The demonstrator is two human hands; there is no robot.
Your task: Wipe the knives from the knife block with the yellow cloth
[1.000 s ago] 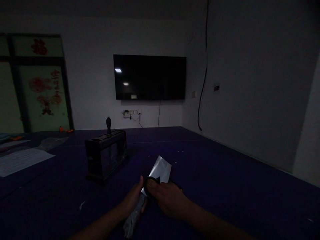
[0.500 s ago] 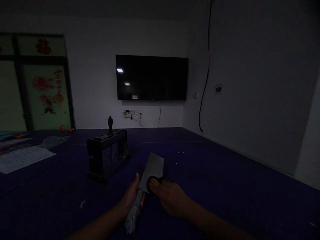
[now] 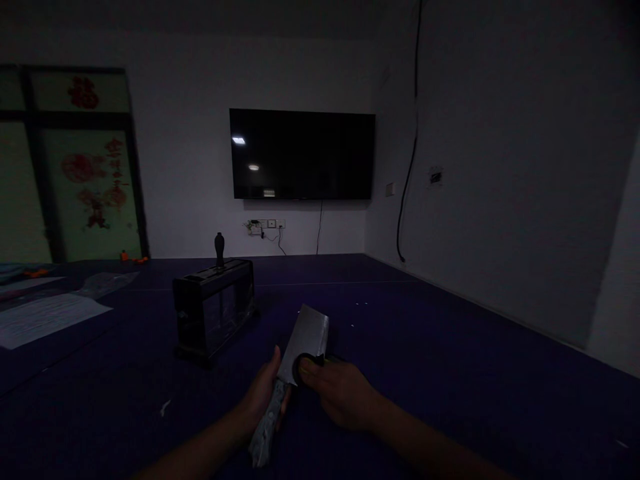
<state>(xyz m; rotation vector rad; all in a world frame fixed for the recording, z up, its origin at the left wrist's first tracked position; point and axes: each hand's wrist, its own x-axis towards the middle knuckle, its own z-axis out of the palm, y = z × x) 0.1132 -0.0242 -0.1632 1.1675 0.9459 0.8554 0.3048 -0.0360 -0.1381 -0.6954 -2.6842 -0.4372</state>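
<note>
A broad cleaver (image 3: 306, 333) slants upward in front of me, its blade pointing away. Its grey marbled handle (image 3: 265, 430) angles down toward me. My left hand (image 3: 263, 393) is closed around the cleaver where the handle meets the blade, thumb up along its left side. Against the right part of the blade, my right hand (image 3: 343, 397) grips what look like scissors (image 3: 299, 363), with a black loop edged in yellow around the thumb. The scissors' blades are hidden. Left of the cleaver stands a black knife block (image 3: 215, 307) with clear sides and one black-handled tool (image 3: 219, 250) upright in it.
Papers (image 3: 50, 317) and clear plastic wrapping (image 3: 107, 283) lie at the left of the dark blue surface (image 3: 425, 373). Orange items (image 3: 135, 259) sit by the door. A white scrap (image 3: 165, 407) is near the block. Ahead, a television (image 3: 303, 155) hangs on the wall.
The view has shifted very slightly. Both hands keep their grips, and the cleaver's blade catches a little more light along its right edge.
</note>
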